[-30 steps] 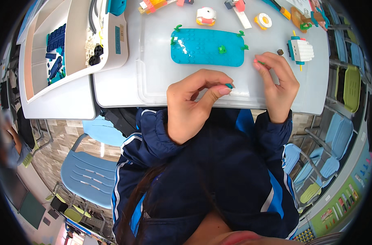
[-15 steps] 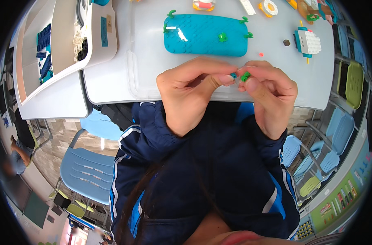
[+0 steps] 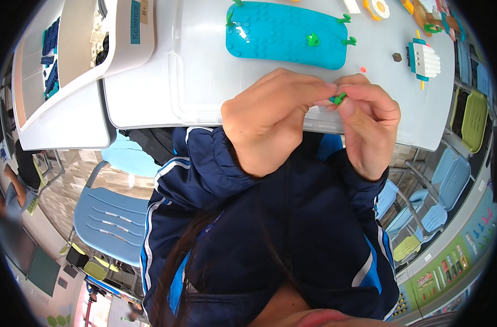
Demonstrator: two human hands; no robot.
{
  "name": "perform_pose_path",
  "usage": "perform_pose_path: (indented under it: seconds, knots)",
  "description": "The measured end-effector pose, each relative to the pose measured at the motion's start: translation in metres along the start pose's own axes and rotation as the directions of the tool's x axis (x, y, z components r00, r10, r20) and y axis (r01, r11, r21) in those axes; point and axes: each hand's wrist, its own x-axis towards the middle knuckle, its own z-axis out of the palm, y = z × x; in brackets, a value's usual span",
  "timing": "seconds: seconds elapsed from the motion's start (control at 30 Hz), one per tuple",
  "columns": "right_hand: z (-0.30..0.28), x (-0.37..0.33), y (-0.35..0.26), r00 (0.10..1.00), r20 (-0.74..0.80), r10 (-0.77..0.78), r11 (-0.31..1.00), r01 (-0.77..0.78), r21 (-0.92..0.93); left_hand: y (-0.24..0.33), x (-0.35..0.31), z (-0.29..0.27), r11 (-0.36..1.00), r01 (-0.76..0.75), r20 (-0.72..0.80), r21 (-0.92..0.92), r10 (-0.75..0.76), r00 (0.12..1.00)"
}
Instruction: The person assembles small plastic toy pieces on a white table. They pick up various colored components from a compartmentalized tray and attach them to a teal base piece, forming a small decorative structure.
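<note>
Over the table's near edge, my left hand (image 3: pixel 273 111) and my right hand (image 3: pixel 371 114) meet at the fingertips. My right thumb and forefinger pinch a small green toy brick piece (image 3: pixel 340 99). In my left fingertips is a tiny blue-teal piece (image 3: pixel 332 99), mostly hidden, touching or right beside the green one. Just beyond lies a teal studded baseplate (image 3: pixel 281 38), with curled green stems (image 3: pixel 344 19) at its corners and a green leaf piece (image 3: pixel 313 39) on top.
At left stands a white divided bin (image 3: pixel 126 49) holding dark blue, white and black bricks. To the right lie a white-and-teal brick build (image 3: pixel 424 60), a dark small brick (image 3: pixel 397 56) and a coral round piece (image 3: pixel 363 69). A blue chair (image 3: pixel 109 223) is behind left.
My hands have brought the green and blue pieces together; before, a gap showed between them. My left hand has turned more back-up. The view has shifted, with the baseplate now higher in it.
</note>
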Motion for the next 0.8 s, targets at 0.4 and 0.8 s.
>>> perform_pose_path:
  seconds: [0.4,0.8]
  knots:
    - [-0.008,0.000,0.000,0.999,0.028,0.021,1.000,-0.020,-0.018,-0.007,-0.001,0.006,0.985,-0.148,-0.059,0.090,0.153,0.986]
    - [-0.006,0.001,0.002,0.999,0.046,0.020,1.000,-0.021,0.022,-0.006,-0.004,0.003,0.997,-0.072,-0.069,-0.040,0.069,0.995]
